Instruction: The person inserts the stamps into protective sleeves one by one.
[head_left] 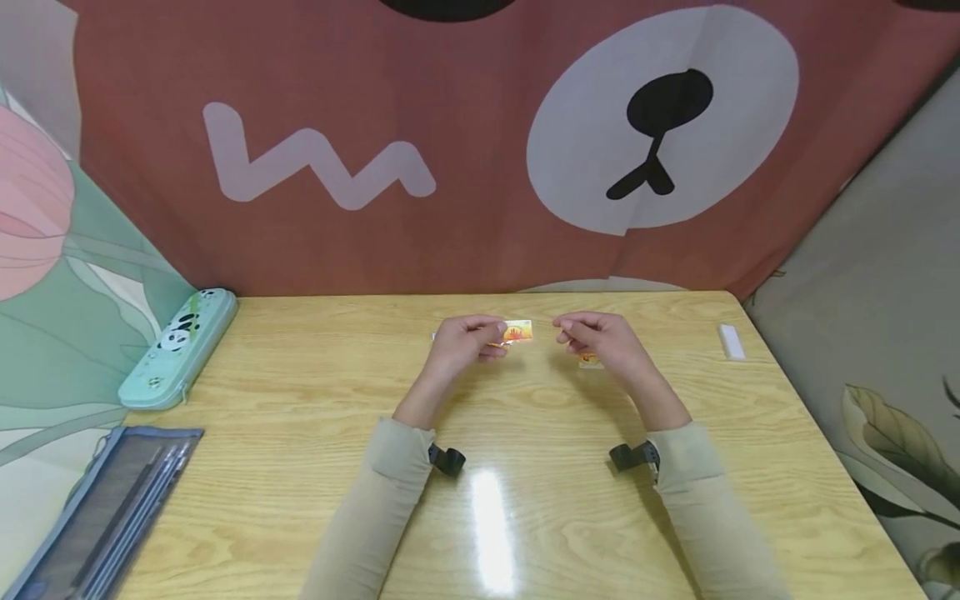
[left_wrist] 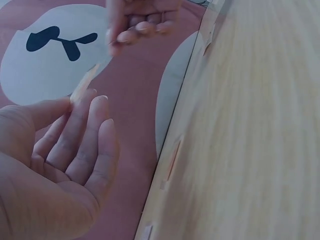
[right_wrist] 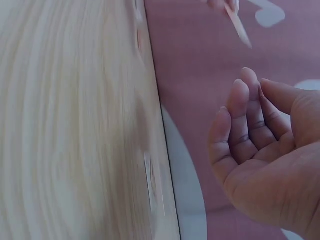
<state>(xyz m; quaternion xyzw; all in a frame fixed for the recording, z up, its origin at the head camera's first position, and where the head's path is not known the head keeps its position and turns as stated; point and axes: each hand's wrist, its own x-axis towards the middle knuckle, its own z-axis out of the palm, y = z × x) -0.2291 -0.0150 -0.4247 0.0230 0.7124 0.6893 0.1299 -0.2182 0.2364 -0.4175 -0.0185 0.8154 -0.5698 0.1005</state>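
Observation:
My left hand [head_left: 462, 340] pinches a small yellow-and-orange card [head_left: 518, 331] with red print between thumb and fingers, above the far part of the table. In the left wrist view the card [left_wrist: 85, 84] shows nearly edge-on at the fingertips. My right hand [head_left: 602, 340] is held opposite, a short gap from the card; its thumb tip meets the index finger and its other fingers [right_wrist: 218, 130] bend loosely, with nothing visible in them. Below it lies a second orange-and-yellow card [head_left: 590, 360], partly covered by the hand. More flat pieces lie beneath the left hand, one orange piece [left_wrist: 173, 161] among them.
On the wooden table [head_left: 300, 467], a mint panda pencil case [head_left: 180, 348] stands at the far left. Nearer lies a mesh zip pouch [head_left: 112, 508] with long thin items inside. A white eraser-like block [head_left: 732, 342] sits far right. A red cloth [head_left: 465, 242] hangs behind.

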